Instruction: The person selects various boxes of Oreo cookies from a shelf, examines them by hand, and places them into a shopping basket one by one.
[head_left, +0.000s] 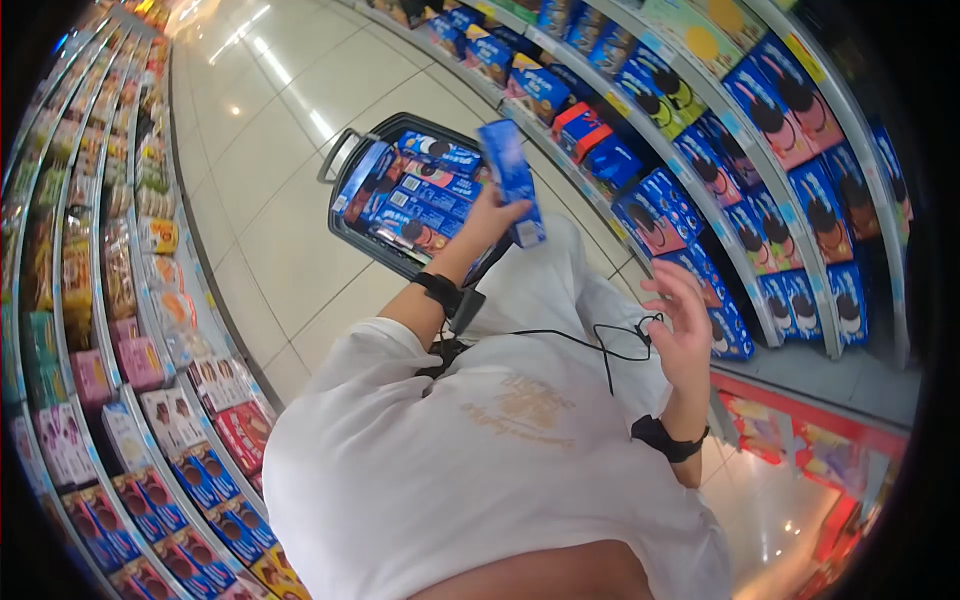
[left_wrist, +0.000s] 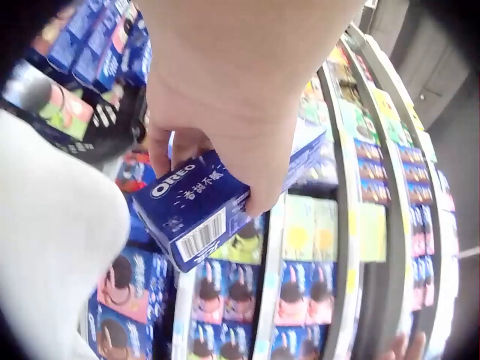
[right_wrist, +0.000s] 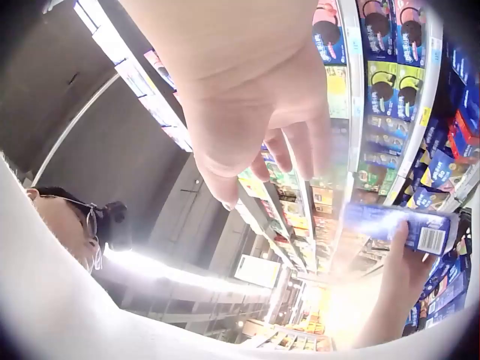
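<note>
My left hand [head_left: 490, 222] grips a blue Oreo cookie box [head_left: 510, 160], thumb on one side and fingers on the other. In the left wrist view the same box [left_wrist: 191, 214] shows its printed end and a barcode. Beneath and beyond that hand stands a dark shopping basket [head_left: 372, 250], filled with several blue cookie boxes [head_left: 425, 200]. My right hand [head_left: 685, 325] is raised near the right-hand shelf, its fingers loosely bent and holding nothing. The right wrist view shows this hand [right_wrist: 259, 112] with fingers spread, apart from the shelves.
Shelves of blue cookie boxes [head_left: 655, 215] rise close on the right. Along the left runs another shelf of packaged snacks [head_left: 135, 355]. Tiled floor [head_left: 265, 210] lies between them. A black cable [head_left: 560, 333] crosses in front of the white shirt [head_left: 480, 460].
</note>
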